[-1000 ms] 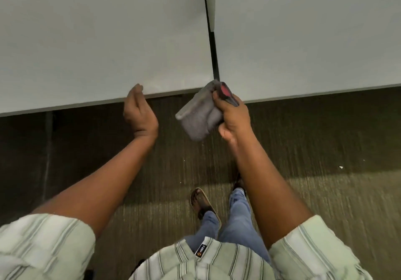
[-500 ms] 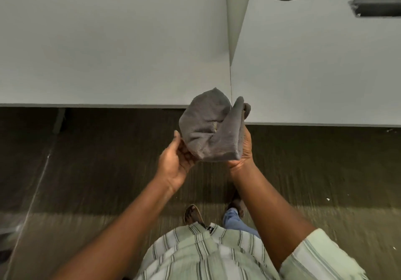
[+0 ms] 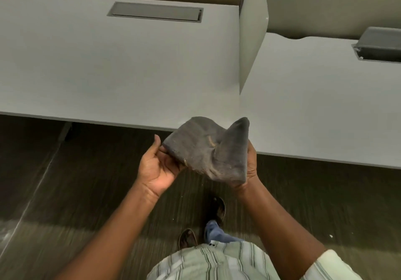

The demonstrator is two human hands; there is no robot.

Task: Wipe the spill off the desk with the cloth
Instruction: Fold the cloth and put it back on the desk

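I hold the cloth (image 3: pixel 208 151) in the air just in front of the desk (image 3: pixel 130 62) edge, over the floor. My left hand (image 3: pixel 158 166) pinches its near left edge between thumb and fingers; my right hand (image 3: pixel 249 166) cups and grips the right side from behind. It looks light and limp, folding where unsupported, so I judge a flat, bunched grip under my palm will wipe best. I see no spill on the desk.

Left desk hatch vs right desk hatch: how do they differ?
The left hatch lies shut, flush with the desk; the right hatch has its lid tilted up. The left shows whole; the right is cut off by the frame edge. Both are grey, near the back edge.
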